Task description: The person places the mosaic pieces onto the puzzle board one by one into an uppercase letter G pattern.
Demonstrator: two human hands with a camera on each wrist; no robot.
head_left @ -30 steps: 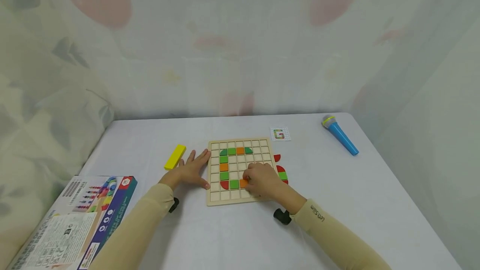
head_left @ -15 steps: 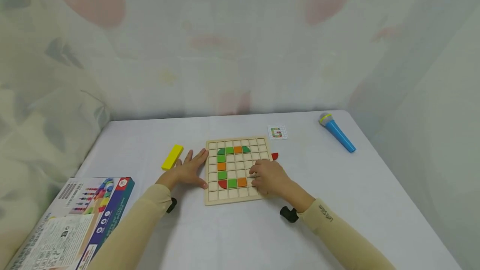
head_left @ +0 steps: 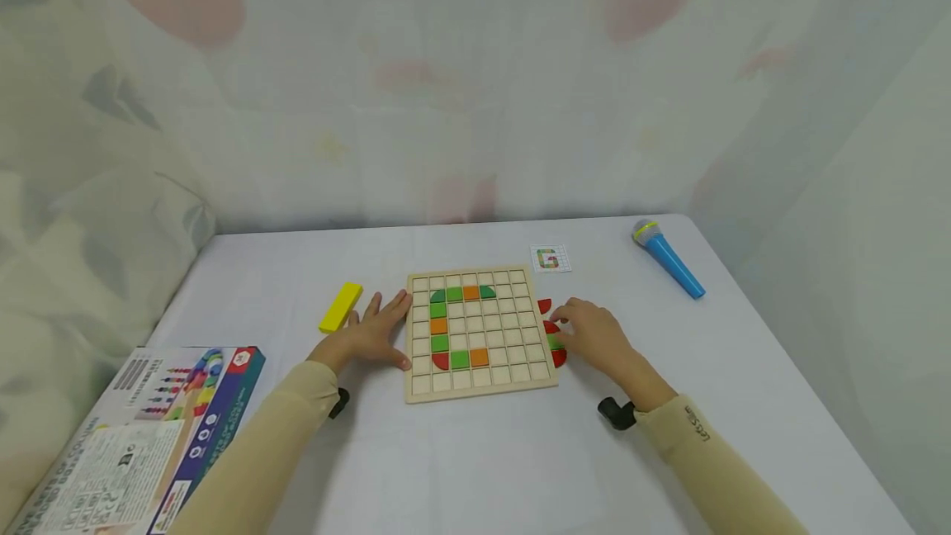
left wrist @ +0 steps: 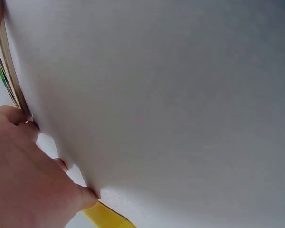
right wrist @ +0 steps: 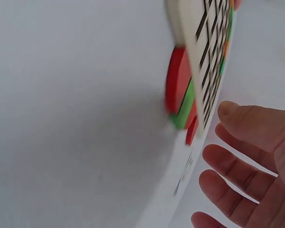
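Observation:
A wooden grid board (head_left: 513,370) lies on the white table, with green, orange and red tiles (head_left: 455,329) set in a curved line. My left hand (head_left: 373,335) rests flat against the board's left edge, fingers straight. My right hand (head_left: 589,333) hovers beside the board's right edge, fingers loosely spread, just at the loose red and green pieces (head_left: 552,335) lying there. In the right wrist view those loose pieces (right wrist: 180,97) sit next to the board edge (right wrist: 187,57), with my fingers (right wrist: 242,161) apart from them.
A yellow block (head_left: 341,307) lies left of my left hand. A small pattern card (head_left: 551,259) sits behind the board, a blue toy microphone (head_left: 667,258) at the far right. The game box (head_left: 141,428) is at the front left.
My right hand has left the board's lower middle, where it set an orange tile, and moved right to the loose pieces beside the board. The left hand has stayed put.

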